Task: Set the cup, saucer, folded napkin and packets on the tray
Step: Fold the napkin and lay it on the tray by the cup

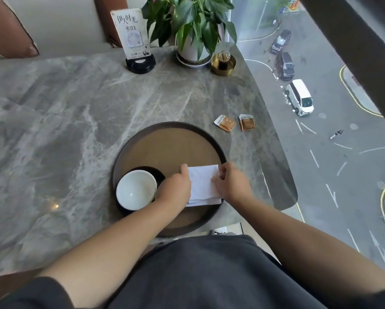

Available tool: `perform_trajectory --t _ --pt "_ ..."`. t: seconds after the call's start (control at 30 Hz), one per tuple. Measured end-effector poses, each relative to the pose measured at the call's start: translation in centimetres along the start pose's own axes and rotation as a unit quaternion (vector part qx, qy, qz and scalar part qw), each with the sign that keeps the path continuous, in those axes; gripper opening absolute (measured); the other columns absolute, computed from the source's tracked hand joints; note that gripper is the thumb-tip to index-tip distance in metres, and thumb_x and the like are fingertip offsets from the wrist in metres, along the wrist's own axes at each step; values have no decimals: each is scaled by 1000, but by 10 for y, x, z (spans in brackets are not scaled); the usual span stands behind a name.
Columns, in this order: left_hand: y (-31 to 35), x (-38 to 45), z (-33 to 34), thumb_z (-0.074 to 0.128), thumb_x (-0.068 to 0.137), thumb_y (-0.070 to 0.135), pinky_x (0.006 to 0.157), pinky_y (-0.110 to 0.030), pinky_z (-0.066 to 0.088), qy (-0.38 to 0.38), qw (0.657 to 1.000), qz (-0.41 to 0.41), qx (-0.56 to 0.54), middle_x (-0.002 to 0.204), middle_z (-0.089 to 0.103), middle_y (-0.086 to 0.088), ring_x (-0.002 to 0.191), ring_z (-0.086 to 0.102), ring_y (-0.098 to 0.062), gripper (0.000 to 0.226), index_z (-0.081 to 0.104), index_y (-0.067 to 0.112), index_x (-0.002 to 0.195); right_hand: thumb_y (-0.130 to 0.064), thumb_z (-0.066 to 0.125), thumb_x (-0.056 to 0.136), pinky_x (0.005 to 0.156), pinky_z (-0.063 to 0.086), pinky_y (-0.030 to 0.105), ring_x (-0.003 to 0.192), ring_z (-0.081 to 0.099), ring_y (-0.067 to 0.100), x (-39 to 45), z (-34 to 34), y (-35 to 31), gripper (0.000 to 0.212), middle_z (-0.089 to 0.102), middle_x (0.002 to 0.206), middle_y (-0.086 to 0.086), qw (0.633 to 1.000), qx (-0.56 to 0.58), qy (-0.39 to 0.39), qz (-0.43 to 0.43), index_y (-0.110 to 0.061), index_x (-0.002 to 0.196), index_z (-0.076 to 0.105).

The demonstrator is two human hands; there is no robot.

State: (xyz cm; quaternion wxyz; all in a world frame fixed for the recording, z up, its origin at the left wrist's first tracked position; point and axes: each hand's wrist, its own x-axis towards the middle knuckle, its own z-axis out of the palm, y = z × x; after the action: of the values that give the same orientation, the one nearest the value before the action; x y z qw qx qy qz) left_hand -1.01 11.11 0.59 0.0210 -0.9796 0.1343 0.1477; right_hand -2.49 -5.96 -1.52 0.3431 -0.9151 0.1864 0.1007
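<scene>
A round dark-rimmed tray (pixel 164 139) with a tan inside lies near the table's front edge. On its left part a white cup (pixel 135 189) stands on a dark saucer (pixel 158 173). A folded white napkin (pixel 203 186) lies on the tray's right part. My left hand (pixel 175 188) rests on the napkin's left edge and my right hand (pixel 230 182) pinches its right edge. Two orange packets (pixel 226 123) (pixel 247 123) lie on the table beyond the tray to the right.
The grey marble table (pixel 64 119) carries a sign stand (pixel 135 41), a potted plant (pixel 192 41) and a gold holder (pixel 223 63) at the back. The table's curved right edge runs along a window over a street.
</scene>
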Motion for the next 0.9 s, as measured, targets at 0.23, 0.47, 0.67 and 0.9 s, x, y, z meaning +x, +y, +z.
perform_trajectory --t 0.23,0.47,0.67,0.9 --pt "7 6 8 51 84 0 49 -34 36 -22 998 40 53 98 62 -14 76 64 -33 55 27 4 133 -20 52 82 46 27 28 56 49 25 -2 13 20 15 52 61 -2 987 -141 0 -73 -24 74 39" --pt "8 13 1 55 75 -6 49 -35 33 -49 996 44 64 101 58 -16 80 61 -35 52 35 6 122 -23 46 86 46 27 27 58 49 31 5 15 14 13 56 71 4 966 -212 30 -144 -13 78 49" --pt "8 8 5 56 75 -3 63 -35 37 -66 992 66 84 111 58 -17 94 61 -33 44 43 4 117 -19 47 88 50 30 30 68 56 33 7 17 13 12 61 85 9 947 -261 -5 -185 -10 90 55" --pt "5 -8 16 49 79 6 70 -35 43 39 988 103 107 110 54 -8 90 54 -28 21 60 12 97 -30 74 73 48 40 29 68 58 30 -10 12 21 23 57 88 11 905 -300 28 -299 -10 75 65"
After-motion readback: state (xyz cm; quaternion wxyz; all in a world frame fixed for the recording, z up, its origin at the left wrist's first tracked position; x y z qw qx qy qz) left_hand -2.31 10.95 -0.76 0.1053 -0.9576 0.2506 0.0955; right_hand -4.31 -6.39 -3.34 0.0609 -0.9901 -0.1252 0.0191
